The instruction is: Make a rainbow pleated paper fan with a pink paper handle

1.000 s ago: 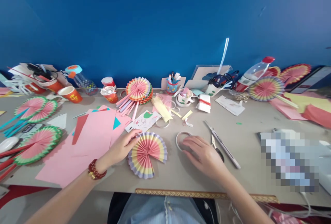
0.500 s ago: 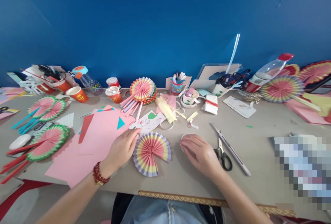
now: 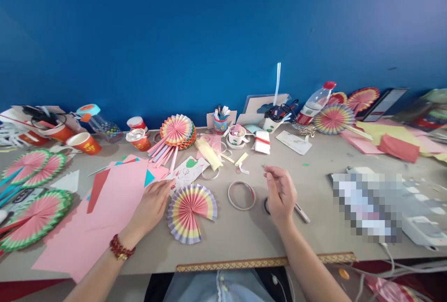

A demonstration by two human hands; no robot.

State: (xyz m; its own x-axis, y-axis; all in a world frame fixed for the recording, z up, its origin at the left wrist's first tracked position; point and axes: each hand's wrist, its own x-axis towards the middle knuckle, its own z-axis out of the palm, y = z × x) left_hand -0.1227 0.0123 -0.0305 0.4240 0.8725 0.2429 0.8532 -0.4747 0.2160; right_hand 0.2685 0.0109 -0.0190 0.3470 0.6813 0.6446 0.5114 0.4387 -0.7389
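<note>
A pleated paper fan [image 3: 188,206] in pink, yellow and lilac lies on the table, a wedge-shaped gap at its right. My left hand [image 3: 152,206] is flat beside its left edge, fingers extended, holding nothing visible. To the fan's right lies a roll of tape [image 3: 229,197] with a pale rim. My right hand [image 3: 282,195] is over the utility knife [image 3: 302,213], with thumb and fingers pinched together; what is between them is hidden. Under this hand, a black handle of the scissors [image 3: 267,205] peeks out.
Pink paper sheets [image 3: 115,209] lie at left, near finished paper fans [image 3: 38,218]. Along the blue wall stand paper cups [image 3: 84,143], stacked fans [image 3: 177,130], a pen holder [image 3: 220,123] and a plastic bottle [image 3: 316,102]. A blurred-out object [image 3: 366,209] lies right.
My right hand has left the tape roll, now uncovered, and moved right to the knife and scissors. My left hand stays beside the fan. The view has turned right.
</note>
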